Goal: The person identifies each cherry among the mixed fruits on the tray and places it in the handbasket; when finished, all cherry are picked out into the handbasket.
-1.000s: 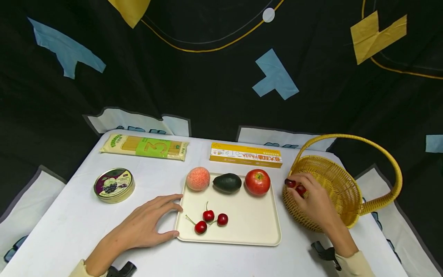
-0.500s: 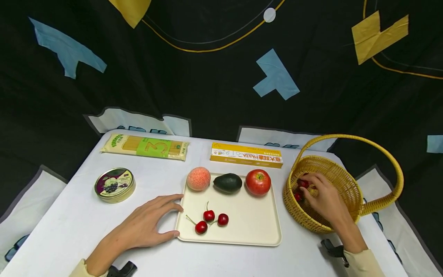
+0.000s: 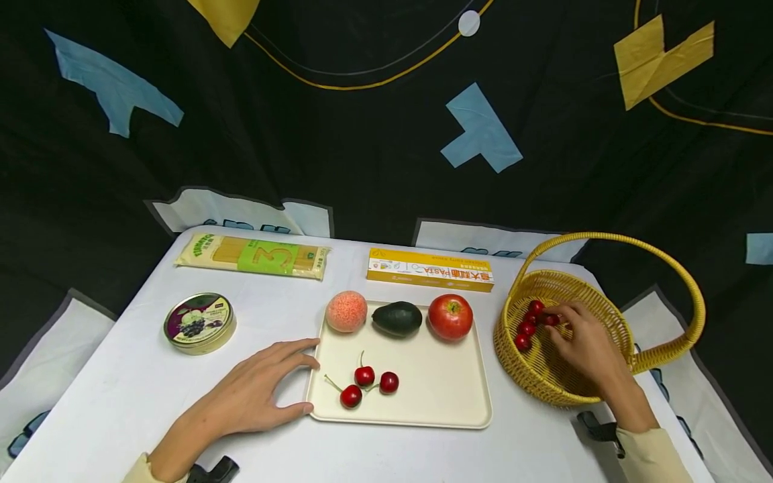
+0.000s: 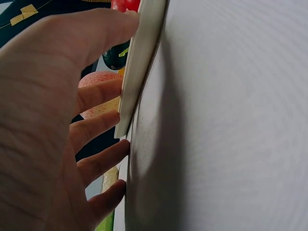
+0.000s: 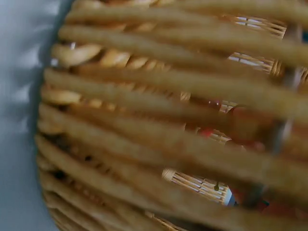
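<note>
My left hand [image 3: 253, 389] rests at the left edge of a cream tray [image 3: 435, 409], fingers spread; in the left wrist view the thumb and fingertips touch its rim [image 4: 142, 57]. On the tray lie several fruits: a peach [image 3: 346, 311], an avocado [image 3: 396, 319], a red apple [image 3: 449, 317] and three cherries [image 3: 364, 376] with stems. My right hand [image 3: 582, 339] is inside a yellow wicker basket [image 3: 513, 376], its fingertips pinching a dark red cherry [image 3: 551, 320]. Beside it, more cherries [image 3: 522, 343] lie on the basket's left side. Blurred wicker [image 5: 144, 134] fills the right wrist view, hiding most of that hand.
A bag of noodles [image 3: 253, 255] lies at the back left, with a round tin [image 3: 200, 323] in front of it. Behind the tray stands a yellow pasta box [image 3: 430, 270]. The basket's tall handle [image 3: 676, 275] arches over its right side.
My right hand has moved from the basket's left rim down and right into it. Cherries it carried now lie inside, with one still at the fingertips. The left hand stays still.
</note>
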Tool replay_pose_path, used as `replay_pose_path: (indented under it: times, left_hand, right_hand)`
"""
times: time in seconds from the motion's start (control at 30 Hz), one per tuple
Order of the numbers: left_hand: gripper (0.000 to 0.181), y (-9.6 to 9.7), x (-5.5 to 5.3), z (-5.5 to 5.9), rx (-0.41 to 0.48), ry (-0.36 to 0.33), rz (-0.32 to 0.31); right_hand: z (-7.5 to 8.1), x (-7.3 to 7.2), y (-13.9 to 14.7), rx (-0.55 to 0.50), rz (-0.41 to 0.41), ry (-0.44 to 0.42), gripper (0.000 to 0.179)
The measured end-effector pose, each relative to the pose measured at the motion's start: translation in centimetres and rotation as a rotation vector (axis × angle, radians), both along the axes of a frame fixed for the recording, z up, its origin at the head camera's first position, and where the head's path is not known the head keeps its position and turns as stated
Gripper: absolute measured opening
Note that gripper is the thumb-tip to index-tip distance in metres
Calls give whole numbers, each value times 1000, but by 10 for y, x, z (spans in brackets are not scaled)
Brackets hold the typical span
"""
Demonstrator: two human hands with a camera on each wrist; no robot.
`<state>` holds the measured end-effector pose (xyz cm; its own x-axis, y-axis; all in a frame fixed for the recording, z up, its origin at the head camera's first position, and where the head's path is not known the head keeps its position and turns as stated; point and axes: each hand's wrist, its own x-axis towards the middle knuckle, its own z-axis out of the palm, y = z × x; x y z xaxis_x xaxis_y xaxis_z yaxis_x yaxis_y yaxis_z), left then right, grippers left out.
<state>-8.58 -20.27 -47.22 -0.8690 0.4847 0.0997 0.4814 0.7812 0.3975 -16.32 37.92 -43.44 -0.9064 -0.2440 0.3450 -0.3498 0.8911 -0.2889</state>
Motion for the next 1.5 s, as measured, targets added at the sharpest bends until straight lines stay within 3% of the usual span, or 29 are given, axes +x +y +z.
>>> replay_pose_path:
  times: [0.6, 1.03, 1.27, 1.5]
  left_hand:
    - [50, -2, 2, 0, 8, 7, -1]
    - [50, -2, 2, -1, 3, 0, 4]
    - [51, -2, 2, 0, 5, -9, 7]
    - [51, -1, 1, 0, 13, -1, 0]
  right_hand:
    - [-3, -13, 14, 31, -33, -129, 29]
    - [-7, -18, 14, 56, -7, -147, 33]
    - [-7, -18, 13, 60, -42, -191, 39]
    - [-1, -12, 14, 82, -140, -244, 42]
